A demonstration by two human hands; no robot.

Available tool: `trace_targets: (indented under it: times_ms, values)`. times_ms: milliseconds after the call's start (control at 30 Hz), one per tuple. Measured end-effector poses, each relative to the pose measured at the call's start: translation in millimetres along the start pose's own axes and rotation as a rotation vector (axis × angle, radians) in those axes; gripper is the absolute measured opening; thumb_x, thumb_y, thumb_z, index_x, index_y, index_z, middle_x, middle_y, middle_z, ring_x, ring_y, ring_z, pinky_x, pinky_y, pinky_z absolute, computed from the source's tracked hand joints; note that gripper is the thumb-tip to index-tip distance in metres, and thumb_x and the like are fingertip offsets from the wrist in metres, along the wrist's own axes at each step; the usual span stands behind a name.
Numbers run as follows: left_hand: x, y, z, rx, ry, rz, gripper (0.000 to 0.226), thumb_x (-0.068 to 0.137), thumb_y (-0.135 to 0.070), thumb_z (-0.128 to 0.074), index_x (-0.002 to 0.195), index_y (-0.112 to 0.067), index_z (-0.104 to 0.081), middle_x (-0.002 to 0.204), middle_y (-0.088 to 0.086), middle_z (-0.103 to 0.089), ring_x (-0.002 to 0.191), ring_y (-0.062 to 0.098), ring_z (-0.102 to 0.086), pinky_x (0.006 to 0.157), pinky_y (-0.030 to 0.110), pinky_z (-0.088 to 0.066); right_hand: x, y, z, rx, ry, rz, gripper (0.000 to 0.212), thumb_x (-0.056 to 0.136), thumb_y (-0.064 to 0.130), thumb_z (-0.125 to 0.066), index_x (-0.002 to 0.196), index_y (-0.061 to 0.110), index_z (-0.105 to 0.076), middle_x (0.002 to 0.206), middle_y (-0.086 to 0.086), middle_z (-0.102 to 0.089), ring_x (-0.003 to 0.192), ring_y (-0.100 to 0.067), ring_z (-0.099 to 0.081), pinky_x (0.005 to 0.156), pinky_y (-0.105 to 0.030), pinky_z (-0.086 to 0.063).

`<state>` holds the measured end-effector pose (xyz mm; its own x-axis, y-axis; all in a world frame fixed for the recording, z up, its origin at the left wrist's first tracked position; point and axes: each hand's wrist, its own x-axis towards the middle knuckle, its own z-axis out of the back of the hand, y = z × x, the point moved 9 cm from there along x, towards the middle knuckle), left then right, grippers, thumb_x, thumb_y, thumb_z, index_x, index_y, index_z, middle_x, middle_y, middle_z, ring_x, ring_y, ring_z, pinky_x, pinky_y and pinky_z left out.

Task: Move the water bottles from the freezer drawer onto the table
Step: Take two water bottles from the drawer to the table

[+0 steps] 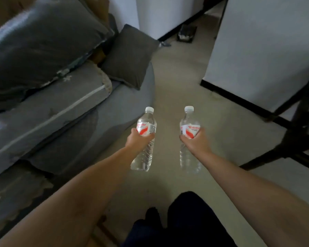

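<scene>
Head view, looking down past both our bare forearms. Our left hand [138, 141] grips the left bottle [144, 139] around its middle, fingers curled over the lower edge of the label. Our right hand [194, 142] grips the right bottle [189, 139] the same way. Both bottles are clear plastic, filled with clear water, topped with white caps, held roughly upright with caps pointing away from us, side by side and apart, in the air above the floor [182, 82].

Labels: white band with a red-orange swoosh. The red wording reads roughly "Wahaha"; we make out the letters "ahaha" clearly on each bottle, the smaller print below is too blurred to read. A dark code patch sits at the left edge of the right bottle's label.

To our left, a grey sofa [70, 111] with a large grey cushion [41, 43] and a smaller dark cushion [130, 56] leaning at its far end. To our right, a white wall [264, 47] with a black skirting strip, and dark furniture legs [292, 139] at the frame edge. Dark trousers [182, 223] show at the bottom.
</scene>
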<state>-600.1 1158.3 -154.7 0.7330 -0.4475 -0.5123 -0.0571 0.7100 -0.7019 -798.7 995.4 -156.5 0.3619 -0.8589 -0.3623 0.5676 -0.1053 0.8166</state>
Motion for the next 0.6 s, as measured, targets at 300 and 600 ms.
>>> trace_targets:
  times_ms: [300, 600]
  values:
    - [116, -163, -142, 0.238, 0.229, -0.159, 0.078, 0.074, -0.052, -0.071, 0.134, -0.014, -0.04, 0.121, 0.002, -0.059, 0.09, 0.017, -0.055, 0.076, 0.027, -0.042, 160, 2, 104, 0.079, -0.197, -0.108, 0.048, 0.077, 0.029, -0.073, 0.109, 0.02, -0.039, 0.093, 0.003, -0.055, 0.073, -0.01, -0.055, 0.051, -0.02, -0.035]
    - [189, -342, -283, 0.337, 0.375, -0.309, 0.067, 0.075, -0.046, -0.073, 0.129, -0.017, -0.045, 0.119, 0.0, -0.059, 0.091, 0.016, -0.052, 0.077, 0.027, -0.039, 298, 13, 251, 0.035, -0.359, -0.209, 0.056, 0.08, 0.034, -0.069, 0.121, 0.012, -0.037, 0.102, -0.004, -0.057, 0.084, -0.022, -0.056, 0.07, -0.031, -0.044]
